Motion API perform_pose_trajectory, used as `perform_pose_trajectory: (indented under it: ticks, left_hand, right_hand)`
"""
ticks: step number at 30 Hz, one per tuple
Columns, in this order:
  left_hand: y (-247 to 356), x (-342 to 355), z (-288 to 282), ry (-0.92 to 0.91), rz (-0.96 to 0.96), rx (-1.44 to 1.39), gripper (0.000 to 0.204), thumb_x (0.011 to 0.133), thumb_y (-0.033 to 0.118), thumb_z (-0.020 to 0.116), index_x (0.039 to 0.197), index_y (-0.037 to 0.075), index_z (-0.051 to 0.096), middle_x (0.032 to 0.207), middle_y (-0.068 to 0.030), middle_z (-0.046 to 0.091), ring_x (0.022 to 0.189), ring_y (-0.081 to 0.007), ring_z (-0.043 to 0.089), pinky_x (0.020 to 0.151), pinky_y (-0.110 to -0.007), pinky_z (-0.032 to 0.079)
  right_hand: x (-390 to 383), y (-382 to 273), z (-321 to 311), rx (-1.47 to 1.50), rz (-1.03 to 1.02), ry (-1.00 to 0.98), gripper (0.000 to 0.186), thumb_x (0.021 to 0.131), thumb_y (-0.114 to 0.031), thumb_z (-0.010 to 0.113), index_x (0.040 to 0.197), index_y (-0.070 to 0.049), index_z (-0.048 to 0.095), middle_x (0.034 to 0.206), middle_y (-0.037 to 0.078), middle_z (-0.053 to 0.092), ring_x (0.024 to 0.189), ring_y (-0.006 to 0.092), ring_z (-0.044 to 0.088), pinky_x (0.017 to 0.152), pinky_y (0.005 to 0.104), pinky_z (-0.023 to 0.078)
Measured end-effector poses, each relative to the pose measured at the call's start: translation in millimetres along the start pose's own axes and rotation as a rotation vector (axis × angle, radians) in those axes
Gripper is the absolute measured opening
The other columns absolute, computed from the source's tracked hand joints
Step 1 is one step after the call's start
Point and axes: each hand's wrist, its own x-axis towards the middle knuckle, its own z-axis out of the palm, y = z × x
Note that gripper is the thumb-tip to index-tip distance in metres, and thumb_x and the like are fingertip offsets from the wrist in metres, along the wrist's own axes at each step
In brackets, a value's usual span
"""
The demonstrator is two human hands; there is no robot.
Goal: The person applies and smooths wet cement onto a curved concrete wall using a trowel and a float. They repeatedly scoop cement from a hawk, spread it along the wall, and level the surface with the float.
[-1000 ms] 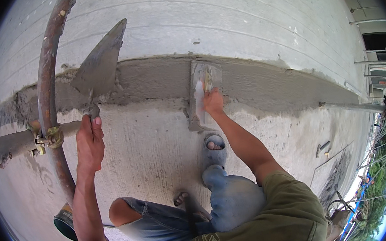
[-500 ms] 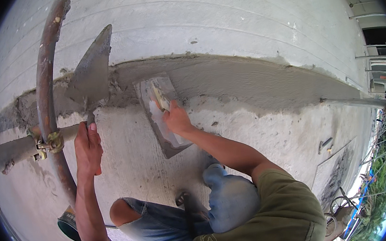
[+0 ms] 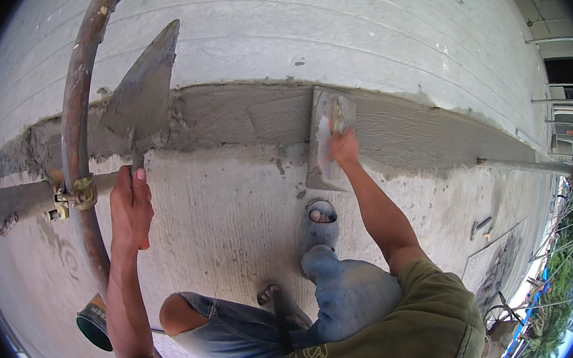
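Note:
My left hand (image 3: 130,208) grips the handle of a pointed trowel (image 3: 143,89) whose grey, mortar-smeared blade rests up against the wall. My right hand (image 3: 343,147) grips the handle of a flat plastering float (image 3: 327,137) pressed onto a horizontal band of wet grey mortar (image 3: 239,118) on the concrete wall (image 3: 327,30). The float sits at the band's middle right, its lower corner hanging below the band. My knees in blue jeans and one foot in a sandal (image 3: 321,220) show below.
A rusty scaffold tube (image 3: 78,130) runs vertically at left, clamped by a coupler (image 3: 74,196) to a horizontal tube (image 3: 6,206). Its open end (image 3: 94,325) is low left. Far below at right are greenery and a building with windows (image 3: 568,96).
My right hand has swept the float from the band's left-middle back to the right along the mortar. The left hand and trowel have stayed nearly still.

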Motion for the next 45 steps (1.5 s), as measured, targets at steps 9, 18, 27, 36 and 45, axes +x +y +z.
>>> perform_pose_trajectory:
  ticks: [9, 18, 27, 36, 45]
  left_hand:
    - [1, 1, 2, -0.006, -0.018, -0.038, 0.035, 0.099, 0.035, 0.038, 0.077, 0.007, 0.038, 0.059, -0.0002, 0.040, 0.042, -0.0066, 0.040, 0.036, -0.024, 0.033]
    - [10, 3, -1, -0.019, -0.095, -0.092, 0.033, 0.098, 0.031, 0.041, 0.080, 0.004, 0.040, 0.058, -0.0017, 0.042, 0.045, -0.0084, 0.040, 0.039, -0.026, 0.036]
    - [10, 0, -7, -0.018, -0.104, -0.134, 0.036, 0.098, 0.036, 0.039, 0.076, 0.007, 0.038, 0.060, -0.0005, 0.041, 0.042, -0.0067, 0.040, 0.036, -0.023, 0.033]
    - [5, -6, -10, -0.034, -0.107, -0.155, 0.036, 0.098, 0.035, 0.038, 0.078, 0.005, 0.039, 0.060, -0.0018, 0.043, 0.043, -0.0082, 0.042, 0.037, -0.024, 0.035]
    - [15, -5, -13, -0.045, -0.085, -0.194, 0.036, 0.098, 0.036, 0.041, 0.083, 0.003, 0.042, 0.059, -0.0027, 0.044, 0.044, -0.0095, 0.044, 0.038, -0.025, 0.036]
  right_hand:
    - [-6, -37, 17, 0.047, 0.022, -0.035, 0.031, 0.081, -0.022, 0.050, 0.096, 0.006, 0.047, 0.084, 0.031, 0.061, 0.084, 0.0453, 0.060, 0.076, 0.0491, 0.048]
    - [-34, -98, 43, 0.168, -0.021, -0.095, 0.029, 0.082, -0.019, 0.050, 0.096, 0.006, 0.044, 0.082, 0.032, 0.060, 0.081, 0.0460, 0.060, 0.073, 0.0502, 0.048]
    - [-60, -169, 86, 0.222, -0.061, -0.186, 0.030, 0.083, -0.016, 0.049, 0.101, 0.005, 0.039, 0.081, 0.032, 0.060, 0.081, 0.0459, 0.059, 0.074, 0.0487, 0.048]
    - [-115, -215, 61, 0.216, -0.331, -0.406, 0.034, 0.082, -0.013, 0.048, 0.107, 0.009, 0.040, 0.085, 0.032, 0.060, 0.084, 0.0456, 0.059, 0.077, 0.0502, 0.046]
    - [-28, -33, 16, 0.049, -0.179, -0.032, 0.032, 0.079, -0.022, 0.053, 0.090, 0.008, 0.054, 0.088, 0.035, 0.058, 0.086, 0.0486, 0.057, 0.077, 0.0515, 0.044]
